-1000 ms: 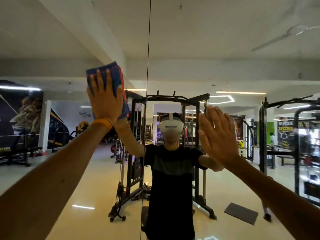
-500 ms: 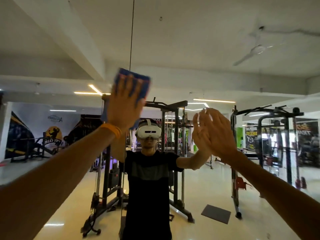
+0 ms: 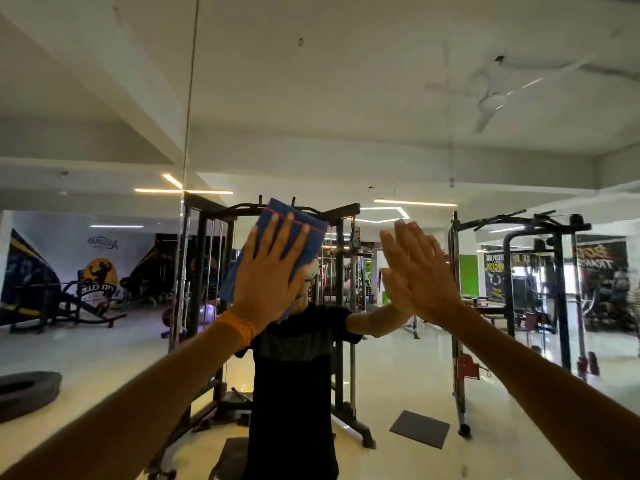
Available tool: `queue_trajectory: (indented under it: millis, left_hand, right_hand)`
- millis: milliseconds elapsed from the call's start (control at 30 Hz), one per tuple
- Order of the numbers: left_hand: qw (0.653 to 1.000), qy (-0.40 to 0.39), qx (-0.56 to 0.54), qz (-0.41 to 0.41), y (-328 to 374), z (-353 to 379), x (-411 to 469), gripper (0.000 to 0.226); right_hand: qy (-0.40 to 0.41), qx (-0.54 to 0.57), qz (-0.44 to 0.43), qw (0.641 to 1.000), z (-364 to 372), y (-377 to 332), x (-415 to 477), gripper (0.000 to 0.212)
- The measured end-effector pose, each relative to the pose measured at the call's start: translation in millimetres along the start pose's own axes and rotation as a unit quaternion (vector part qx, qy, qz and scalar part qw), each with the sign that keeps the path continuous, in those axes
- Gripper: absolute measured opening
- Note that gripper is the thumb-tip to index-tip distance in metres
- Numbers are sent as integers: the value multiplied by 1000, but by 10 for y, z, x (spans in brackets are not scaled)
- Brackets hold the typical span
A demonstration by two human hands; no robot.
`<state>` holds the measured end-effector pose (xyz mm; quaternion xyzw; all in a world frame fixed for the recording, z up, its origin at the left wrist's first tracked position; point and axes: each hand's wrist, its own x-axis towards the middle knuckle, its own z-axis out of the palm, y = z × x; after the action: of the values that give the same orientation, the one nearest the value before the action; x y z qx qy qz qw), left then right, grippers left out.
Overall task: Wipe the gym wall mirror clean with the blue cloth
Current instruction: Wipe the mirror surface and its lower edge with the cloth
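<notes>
the wide gym wall mirror (image 3: 346, 81) fills the whole view, and a thin vertical seam (image 3: 189, 98) between two of its panes runs down left of centre. the person's left hand (image 3: 268, 271) is raised in front of the glass at about head height, just right of that seam. its fingers are straight and slightly spread, and they press the folded blue cloth with thin red stripes (image 3: 300, 224) flat against the mirror. nothing is curled round the fabric. the cloth shows above the fingertips and along the left edge of the hand, and it covers most of the reflected head. a bright orange band (image 3: 239, 330) sits on the left wrist.

the right hand (image 3: 420, 275) is up at the same height, to the right of the cloth and apart from it. its fingers are straight and close together and hold nothing. the hand lies against the glass, where it meets its own reflection (image 3: 393, 289).

in the reflection the person stands in a black t-shirt (image 3: 294, 375) in front of a black steel cable rack (image 3: 343, 216). a second black rack (image 3: 519, 223) stands further right, with a green wall panel (image 3: 468, 275) between the two. a white ceiling fan (image 3: 491, 98) hangs at the upper right. a dark square mat (image 3: 419, 428) lies on the pale glossy floor at the lower right, and a black tyre (image 3: 24, 389) lies at the left edge.
</notes>
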<state>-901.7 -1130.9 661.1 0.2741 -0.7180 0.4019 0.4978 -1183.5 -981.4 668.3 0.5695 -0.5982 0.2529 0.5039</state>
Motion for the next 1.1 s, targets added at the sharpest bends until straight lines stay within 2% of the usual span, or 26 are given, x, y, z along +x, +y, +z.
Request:
queue_trajectory:
  millis: [67, 100, 233, 267, 300, 367, 433, 467, 567, 600, 633, 700, 767, 833, 900, 1000, 1033, 1100]
  left_hand:
    - [1000, 3, 10, 25, -44, 6, 28, 70]
    - [1000, 7, 15, 6, -123, -17, 96, 71]
    - [976, 57, -28, -209, -152, -146, 341, 70]
    - [975, 58, -20, -212, 24, -112, 312, 70]
    - [984, 43, -15, -172, 249, -75, 232, 69]
    - [999, 6, -12, -31, 588, 36, -36, 67]
    - [999, -12, 22, 38, 463, 47, -49, 67]
    - [999, -9, 38, 15, 300, 34, 52, 66]
    - [979, 29, -13, -203, -102, -139, 405, 64]
    - [970, 45, -27, -237, -87, -158, 440, 64]
    - [973, 58, -20, -223, 49, -151, 427, 63]
    - [994, 51, 11, -98, 490, -16, 251, 61]
    - [1000, 14, 5, 21, 782, 88, 5, 62]
    - [998, -9, 19, 65, 642, 97, 62, 65]
    - [1000, 1, 18, -1, 389, 40, 315, 68]
    - [983, 46, 3, -179, 236, -77, 672, 70]
    - [980, 55, 9, -192, 357, -55, 675, 69]
    - [992, 29, 30, -121, 743, 81, 473, 68]
  right_hand:
    - [-3, -7, 4, 1000, 79, 12, -8, 70]
    - [-1, -8, 6, 1000, 105, 22, -7, 70]
    - [15, -24, 0, 1000, 177, 71, -21, 71]
    - [21, -24, -2, 999, 202, 69, -21, 71]
    - [26, -24, -3, 999, 224, 71, -18, 70]
    - [37, -22, -4, 999, 274, 93, -26, 70]
    - [46, -16, -16, 999, 296, 131, -29, 69]
    - [46, -14, -27, 999, 302, 153, -30, 69]
    - [54, -6, -52, 997, 285, 276, -91, 69]
    - [66, 3, -51, 997, 283, 338, -131, 70]
    - [79, 12, -43, 996, 281, 406, -176, 71]
    - [96, 9, -21, 995, 284, 537, -258, 72]
    - [95, -4, -12, 995, 312, 606, -306, 74]
    - [92, -6, -18, 996, 339, 613, -303, 75]
    - [95, 4, -20, 995, 354, 622, -308, 76]
    - [108, 16, -2, 994, 394, 645, -316, 79]
    - [109, 15, 0, 994, 406, 639, -321, 79]
    - [115, 10, -5, 993, 413, 640, -323, 79]
